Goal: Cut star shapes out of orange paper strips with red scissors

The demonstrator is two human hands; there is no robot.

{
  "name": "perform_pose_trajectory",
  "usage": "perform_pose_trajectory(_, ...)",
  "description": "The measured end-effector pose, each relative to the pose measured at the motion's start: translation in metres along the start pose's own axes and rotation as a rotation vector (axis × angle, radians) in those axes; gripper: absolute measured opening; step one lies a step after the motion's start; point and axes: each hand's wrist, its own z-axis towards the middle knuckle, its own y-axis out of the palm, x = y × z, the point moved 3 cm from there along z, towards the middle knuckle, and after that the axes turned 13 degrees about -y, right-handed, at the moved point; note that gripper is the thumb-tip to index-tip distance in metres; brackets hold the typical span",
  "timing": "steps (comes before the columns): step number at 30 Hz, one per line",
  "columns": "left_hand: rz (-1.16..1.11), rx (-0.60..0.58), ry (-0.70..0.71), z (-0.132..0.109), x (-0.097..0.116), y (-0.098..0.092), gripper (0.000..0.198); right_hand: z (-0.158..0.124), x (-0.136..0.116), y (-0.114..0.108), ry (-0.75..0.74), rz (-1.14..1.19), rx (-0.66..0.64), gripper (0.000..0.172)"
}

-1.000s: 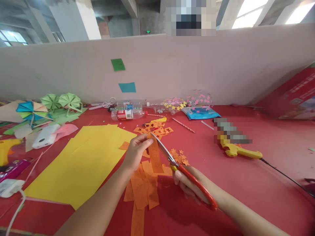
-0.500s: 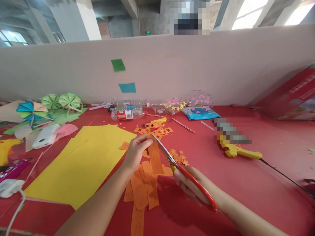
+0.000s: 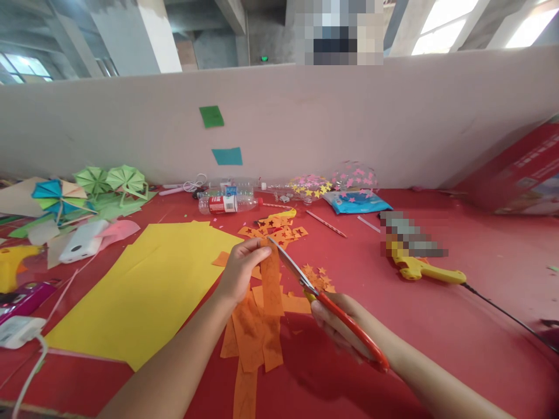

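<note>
My left hand point(image 3: 241, 269) pinches the top of an orange paper strip point(image 3: 271, 282) and holds it upright over the red table. My right hand point(image 3: 338, 326) grips red-handled scissors point(image 3: 325, 304); their blades point up and left and meet the strip's top edge near my left fingers. Below the strip lies a pile of cut orange strips point(image 3: 251, 337). Small orange stars point(image 3: 318, 278) lie just right of the blades.
A large yellow sheet point(image 3: 144, 291) lies to the left. A yellow glue gun point(image 3: 421, 269) with a black cord sits to the right. Folded paper fans point(image 3: 107, 181), a white power bank point(image 3: 82, 248), a water bottle point(image 3: 227, 203) and star-punched orange scraps point(image 3: 279, 230) lie further back, before a grey partition.
The hanging orange strip has shifted slightly; the scissors and both hands stay almost where they were. The view drifted a little.
</note>
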Motion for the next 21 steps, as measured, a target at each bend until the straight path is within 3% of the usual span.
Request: perform_pose_trajectory(21,0.147,0.016,-0.051,0.005,0.012,-0.01,0.017,0.007,0.003,-0.008,-0.005,0.031,0.088,0.052)
